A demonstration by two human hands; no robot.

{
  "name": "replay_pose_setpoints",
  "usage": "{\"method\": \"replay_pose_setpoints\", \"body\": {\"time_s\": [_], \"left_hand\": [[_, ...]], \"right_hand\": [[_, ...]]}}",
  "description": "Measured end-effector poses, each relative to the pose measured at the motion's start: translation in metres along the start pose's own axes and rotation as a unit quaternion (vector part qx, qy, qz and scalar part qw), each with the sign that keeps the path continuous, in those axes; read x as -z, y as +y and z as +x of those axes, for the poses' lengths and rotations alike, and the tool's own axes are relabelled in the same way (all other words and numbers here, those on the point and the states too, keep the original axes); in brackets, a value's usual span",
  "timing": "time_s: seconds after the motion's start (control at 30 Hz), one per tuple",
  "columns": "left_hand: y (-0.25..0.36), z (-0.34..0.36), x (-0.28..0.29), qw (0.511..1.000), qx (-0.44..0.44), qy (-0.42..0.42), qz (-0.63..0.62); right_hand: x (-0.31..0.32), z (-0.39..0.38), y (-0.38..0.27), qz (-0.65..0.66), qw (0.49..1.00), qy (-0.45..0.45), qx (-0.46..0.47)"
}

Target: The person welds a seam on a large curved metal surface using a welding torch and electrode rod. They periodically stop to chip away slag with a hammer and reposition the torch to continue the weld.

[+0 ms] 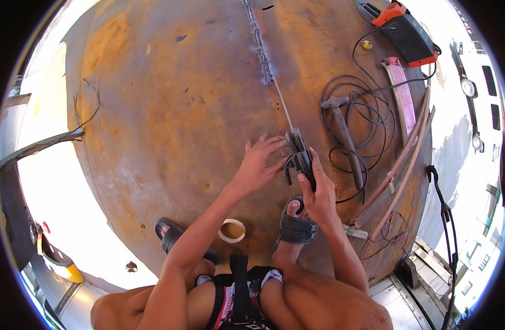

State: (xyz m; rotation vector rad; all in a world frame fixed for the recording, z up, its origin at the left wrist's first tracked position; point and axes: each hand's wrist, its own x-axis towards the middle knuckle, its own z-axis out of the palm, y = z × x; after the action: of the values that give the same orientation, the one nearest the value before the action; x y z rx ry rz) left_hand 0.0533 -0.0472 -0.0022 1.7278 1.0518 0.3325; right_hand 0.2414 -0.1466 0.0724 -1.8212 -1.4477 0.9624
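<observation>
My right hand (320, 190) is wrapped round a black welding electrode holder (302, 158). A thin grey welding rod (283, 103) is clamped in its jaws and points away from me. The rod's far tip lies at the near end of a rough weld seam (257, 41), which runs up the rusty steel plate (164, 115). My left hand (259, 165) is just left of the holder, fingers spread. Its thumb and fingertips come right up to the holder's jaws and lever; whether they touch, I cannot tell.
To the right lie a hammer (345, 137), a coiled black cable (384, 113), a pink rod packet (401, 99) and wooden strips (398, 170). A black-orange welding machine (409, 38) stands far right. Between my sandalled feet sits a pale ring (231, 240). The plate's edge drops off left.
</observation>
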Motion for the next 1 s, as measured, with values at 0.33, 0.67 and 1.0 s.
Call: {"method": "replay_pose_setpoints", "body": {"time_s": [0.33,0.67,1.0], "left_hand": [[-0.008,0.000,-0.001,1.000,-0.006,-0.011,-0.024],[-0.003,-0.001,0.000,1.000,0.000,0.002,-0.026],[-0.006,0.000,-0.001,0.999,0.007,-0.005,-0.033]], "right_hand": [[-0.013,0.004,-0.006,0.004,1.000,-0.008,-0.030],[-0.015,0.005,-0.001,-0.011,1.000,-0.006,-0.020],[-0.014,0.003,0.000,-0.025,0.999,-0.010,-0.019]]}}
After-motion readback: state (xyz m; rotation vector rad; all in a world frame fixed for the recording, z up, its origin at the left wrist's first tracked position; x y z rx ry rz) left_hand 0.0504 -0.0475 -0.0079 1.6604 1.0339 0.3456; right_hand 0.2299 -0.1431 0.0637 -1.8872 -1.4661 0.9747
